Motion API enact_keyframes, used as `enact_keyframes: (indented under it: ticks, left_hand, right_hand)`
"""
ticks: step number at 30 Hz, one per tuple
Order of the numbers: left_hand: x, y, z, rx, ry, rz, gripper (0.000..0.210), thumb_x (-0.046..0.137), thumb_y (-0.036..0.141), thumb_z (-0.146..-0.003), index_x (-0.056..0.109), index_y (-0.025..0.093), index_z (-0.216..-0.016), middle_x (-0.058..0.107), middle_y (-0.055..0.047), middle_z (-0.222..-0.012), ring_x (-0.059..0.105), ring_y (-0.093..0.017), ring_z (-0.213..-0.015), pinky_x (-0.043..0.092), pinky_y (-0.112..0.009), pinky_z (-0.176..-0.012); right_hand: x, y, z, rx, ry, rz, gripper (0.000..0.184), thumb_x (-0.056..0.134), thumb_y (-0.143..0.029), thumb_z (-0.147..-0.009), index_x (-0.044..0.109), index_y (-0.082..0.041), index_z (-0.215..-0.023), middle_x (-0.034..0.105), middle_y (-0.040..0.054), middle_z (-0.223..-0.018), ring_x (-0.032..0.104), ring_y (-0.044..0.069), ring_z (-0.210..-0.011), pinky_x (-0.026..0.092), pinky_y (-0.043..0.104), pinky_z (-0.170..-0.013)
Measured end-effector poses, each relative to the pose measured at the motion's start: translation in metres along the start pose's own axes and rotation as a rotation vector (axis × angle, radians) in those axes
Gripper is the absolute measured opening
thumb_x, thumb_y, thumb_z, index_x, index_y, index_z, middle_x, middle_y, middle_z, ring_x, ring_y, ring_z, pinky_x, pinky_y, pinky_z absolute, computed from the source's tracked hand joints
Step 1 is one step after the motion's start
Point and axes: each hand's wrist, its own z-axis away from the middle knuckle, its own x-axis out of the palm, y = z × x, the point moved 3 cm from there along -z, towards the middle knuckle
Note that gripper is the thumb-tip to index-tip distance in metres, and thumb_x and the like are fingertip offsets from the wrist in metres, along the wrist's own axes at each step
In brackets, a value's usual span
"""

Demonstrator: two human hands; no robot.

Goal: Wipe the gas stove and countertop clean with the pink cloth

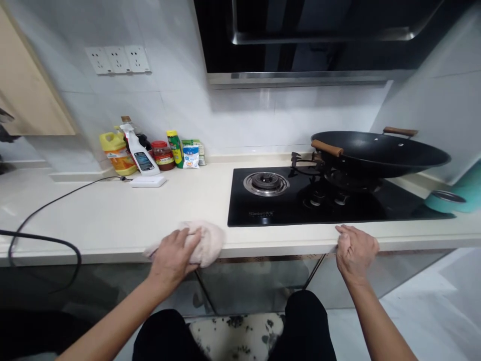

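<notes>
My left hand (173,256) grips a pale pink cloth (209,241) against the front edge of the white countertop (180,200). Part of the cloth bunches out to the right of the fingers, and a corner shows on the left. Near the counter's front edge, below the black gas cooktop (263,208), is my right hand (355,249). Its fingers are curled, and nothing shows in them. A black wok (379,153) with wooden handles rests over the right burner. The left burner (266,183) has no pan on it.
Against the wall stand a white spray bottle (142,153), a yellow jug (117,154), a red-lidded jar (162,156), a green bottle (175,149) and packets (191,156). A black cable (56,198) loops over the counter's left side. A range hood (300,45) overhangs the cooktop.
</notes>
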Motion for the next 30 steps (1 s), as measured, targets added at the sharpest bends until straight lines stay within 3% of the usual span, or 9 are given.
enact_keyframes:
  ticks: [5,8,12,15,17,19,22,26,30]
  left_hand:
    - [-0.011,0.111,-0.050,0.153,0.042,0.019,0.078,0.076,0.028,-0.080,0.044,0.024,-0.150,0.058,-0.019,-0.132,0.058,-0.039,-0.111,0.049,-0.050,-0.088]
    - [-0.018,0.173,-0.080,0.249,0.150,0.050,0.060,0.060,0.023,-0.093,0.043,0.026,-0.151,0.062,-0.017,-0.122,0.060,-0.034,-0.105,0.048,-0.047,-0.084]
    - [-0.026,0.251,-0.117,0.292,0.242,0.122,0.051,0.048,0.023,-0.099,0.044,0.025,-0.150,0.063,-0.017,-0.119,0.061,-0.030,-0.097,0.045,-0.048,-0.084]
    - [-0.032,0.297,-0.137,0.318,0.264,0.186,0.049,0.047,0.026,-0.100,0.045,0.024,-0.149,0.062,-0.019,-0.121,0.059,-0.031,-0.099,0.042,-0.050,-0.087]
    - [-0.035,0.313,-0.145,0.322,0.261,0.215,0.050,0.049,0.027,-0.100,0.045,0.023,-0.149,0.060,-0.020,-0.123,0.058,-0.031,-0.101,0.042,-0.050,-0.086]
    - [-0.037,0.316,-0.147,0.349,0.256,0.245,0.052,0.050,0.027,-0.099,0.043,0.022,-0.150,0.060,-0.019,-0.122,0.057,-0.030,-0.101,0.043,-0.047,-0.085]
    - [-0.037,0.297,-0.140,0.421,0.227,0.303,0.056,0.056,0.032,-0.097,0.041,0.024,-0.150,0.058,-0.015,-0.121,0.057,-0.028,-0.101,0.045,-0.042,-0.084]
    - [-0.033,0.246,-0.119,0.391,0.142,0.332,0.076,0.073,0.045,-0.086,0.037,0.030,-0.152,0.056,-0.013,-0.131,0.056,-0.028,-0.105,0.046,-0.041,-0.084]
    - [-0.023,0.178,-0.085,0.286,0.107,0.332,0.093,0.084,0.049,-0.075,0.038,0.032,-0.154,0.052,-0.014,-0.144,0.056,-0.033,-0.115,0.047,-0.044,-0.089]
  right_hand:
    - [-0.001,-0.002,0.000,-0.014,0.029,-0.016,0.041,0.035,-0.033,-0.102,0.074,-0.018,-0.103,0.074,0.0108,-0.109,0.062,0.027,-0.111,0.032,0.045,-0.102]
    - [-0.003,-0.001,0.001,-0.037,0.030,-0.046,0.044,0.034,-0.038,-0.104,0.074,-0.019,-0.104,0.073,0.0103,-0.110,0.062,0.026,-0.111,0.032,0.045,-0.102]
    - [-0.004,0.008,0.004,-0.061,-0.026,-0.101,0.054,0.025,-0.043,-0.105,0.074,-0.021,-0.104,0.073,0.0094,-0.111,0.061,0.026,-0.112,0.031,0.045,-0.103]
    - [-0.006,0.016,0.006,-0.066,-0.054,-0.127,0.058,0.021,-0.046,-0.105,0.072,-0.019,-0.109,0.072,0.0117,-0.112,0.061,0.027,-0.111,0.034,0.045,-0.101]
    - [-0.007,0.020,0.006,-0.056,-0.073,-0.131,0.059,0.020,-0.048,-0.105,0.068,-0.016,-0.117,0.070,0.0147,-0.114,0.061,0.029,-0.110,0.037,0.046,-0.099]
    - [-0.009,0.020,0.005,-0.048,-0.090,-0.145,0.061,0.019,-0.050,-0.105,0.065,-0.014,-0.125,0.068,0.0172,-0.120,0.059,0.031,-0.114,0.038,0.047,-0.098]
    - [-0.011,0.019,0.004,-0.037,-0.102,-0.179,0.063,0.020,-0.053,-0.104,0.061,-0.013,-0.132,0.066,0.0181,-0.127,0.058,0.033,-0.117,0.038,0.049,-0.099]
    - [-0.011,0.018,0.005,-0.045,-0.135,-0.128,0.058,0.021,-0.048,-0.105,0.066,-0.016,-0.123,0.068,0.0144,-0.122,0.059,0.030,-0.115,0.035,0.049,-0.102]
    - [-0.009,0.018,0.006,-0.072,-0.143,-0.074,0.051,0.026,-0.042,-0.105,0.071,-0.020,-0.115,0.071,0.0107,-0.121,0.060,0.028,-0.117,0.034,0.047,-0.104]
